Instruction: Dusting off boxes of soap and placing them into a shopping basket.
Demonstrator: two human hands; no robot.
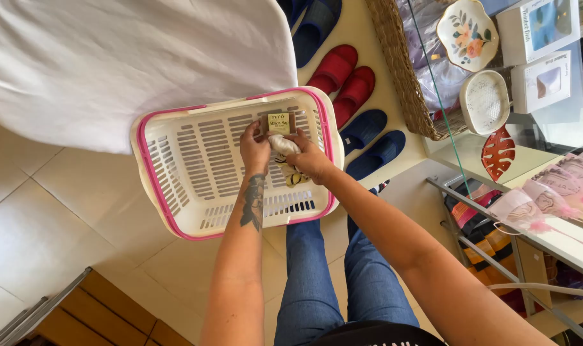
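Head view, looking down. Nearest the camera were the person's jeans-clad legs [342,282] and both forearms reaching away over a pale tiled floor [60,211]. The left hand [255,148], its forearm tattooed, was closed with fingertips pinching a small white cloth-wrapped bundle [283,145]; the right hand [308,158] cupped the same bundle from the other side. The bundle lay directly between the two hands, each equally near, over the floor of a white slotted basket with pink rim [155,186], toward its far right corner. A small tan labelled packet [279,123] lay just beyond the fingertips, near the basket's far edge. Beyond the basket: a white cloth [112,64], red and blue slippers [349,83], and shelving with ceramic dishes [467,32].
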